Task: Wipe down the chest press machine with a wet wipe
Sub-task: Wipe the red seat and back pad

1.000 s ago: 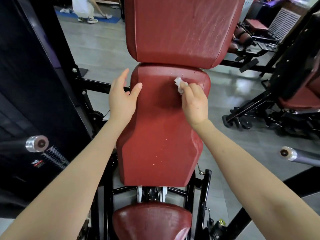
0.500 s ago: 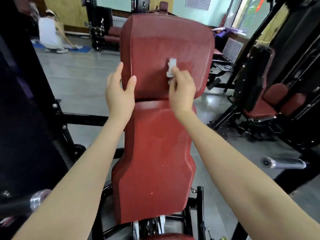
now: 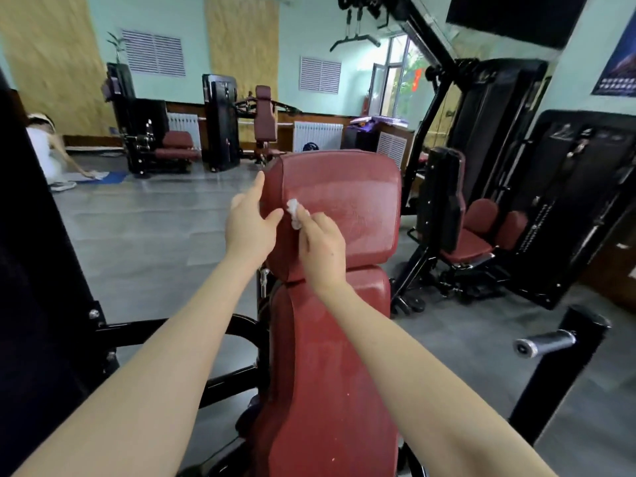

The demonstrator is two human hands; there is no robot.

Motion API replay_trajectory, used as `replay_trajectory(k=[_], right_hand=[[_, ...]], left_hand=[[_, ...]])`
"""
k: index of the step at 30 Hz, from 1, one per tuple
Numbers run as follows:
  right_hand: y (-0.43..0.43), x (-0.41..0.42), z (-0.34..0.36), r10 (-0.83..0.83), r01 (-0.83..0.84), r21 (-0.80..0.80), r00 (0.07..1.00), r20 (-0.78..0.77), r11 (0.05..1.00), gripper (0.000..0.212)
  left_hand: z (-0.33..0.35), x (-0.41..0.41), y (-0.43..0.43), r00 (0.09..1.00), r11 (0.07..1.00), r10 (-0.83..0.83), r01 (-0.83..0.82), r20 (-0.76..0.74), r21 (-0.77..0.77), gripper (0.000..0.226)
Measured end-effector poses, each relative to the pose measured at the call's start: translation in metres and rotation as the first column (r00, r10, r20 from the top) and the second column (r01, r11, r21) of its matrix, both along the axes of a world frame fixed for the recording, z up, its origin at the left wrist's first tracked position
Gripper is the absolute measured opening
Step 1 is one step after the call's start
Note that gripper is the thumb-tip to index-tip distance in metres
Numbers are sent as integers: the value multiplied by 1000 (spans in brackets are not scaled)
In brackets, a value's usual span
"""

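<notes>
While pinching the wet wipe [image 3: 293, 208] in the right hand [image 3: 321, 244] on the top red pad [image 3: 358, 208], with the left hand [image 3: 249, 225] flat and open on its edge, looks partway done, lower pad [image 3: 327, 373] and handle [image 3: 545, 342] maybe left.

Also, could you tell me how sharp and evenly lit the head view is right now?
Head view: wide-angle bending toward the edges; wipe and upper pad fairly sharp; left wall smeared by blur; window overexposed.
</notes>
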State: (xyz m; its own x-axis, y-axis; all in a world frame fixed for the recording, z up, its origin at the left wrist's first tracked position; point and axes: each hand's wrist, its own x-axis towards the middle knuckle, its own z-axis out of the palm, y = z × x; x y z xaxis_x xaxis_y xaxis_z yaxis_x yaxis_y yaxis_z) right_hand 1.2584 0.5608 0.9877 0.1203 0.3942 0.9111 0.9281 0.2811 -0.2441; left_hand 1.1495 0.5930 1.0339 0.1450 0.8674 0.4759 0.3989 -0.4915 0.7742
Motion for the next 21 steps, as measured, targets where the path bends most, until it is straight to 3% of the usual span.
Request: replay_trajectory(k=[2,3,5,7,9,11,12,14,16,19,21], right_hand=[[1,20,6,-32,35,-36,997,73,999,33],[1,33,12,-68,69,-27,997,33,997,34],[2,57,31,-193,192,-26,950,-246,981,34],[11,69,45,-274,282,-62,824,-495,958,33],[19,53,53,-231,244,-17,894,-384,970,35],[23,26,47,-136,136,-9,988,-69,991,39],[24,19,41,-109,110,-2,992,59,994,40],[26,28,43,-78,82,-20,981,175,996,37],[26,55,51,-111,115,-14,983,149,993,42],[26,80,63,-201,193,-65,969,-141,979,40],[28,56,64,-188,181,-58,972,-140,982,40]], left_hand=[[-1,-6,10,998,998,-56,56,-9,-8,68],[0,-7,13,996,996,-88,88,4,-10,70],[0,-8,16,991,992,-128,128,36,-16,72],[-1,-8,18,991,991,-130,131,43,-9,73],[-2,-8,21,990,991,-133,134,54,-6,73],[-4,-8,24,988,990,-137,138,72,-9,73],[-5,-8,25,988,990,-137,139,73,-17,73],[-4,-9,27,987,989,-141,144,71,-30,74],[-1,-12,29,985,986,-158,161,62,-37,77],[6,-13,29,982,981,-184,186,52,-47,76],[10,-9,30,983,983,-174,177,62,-47,73]])
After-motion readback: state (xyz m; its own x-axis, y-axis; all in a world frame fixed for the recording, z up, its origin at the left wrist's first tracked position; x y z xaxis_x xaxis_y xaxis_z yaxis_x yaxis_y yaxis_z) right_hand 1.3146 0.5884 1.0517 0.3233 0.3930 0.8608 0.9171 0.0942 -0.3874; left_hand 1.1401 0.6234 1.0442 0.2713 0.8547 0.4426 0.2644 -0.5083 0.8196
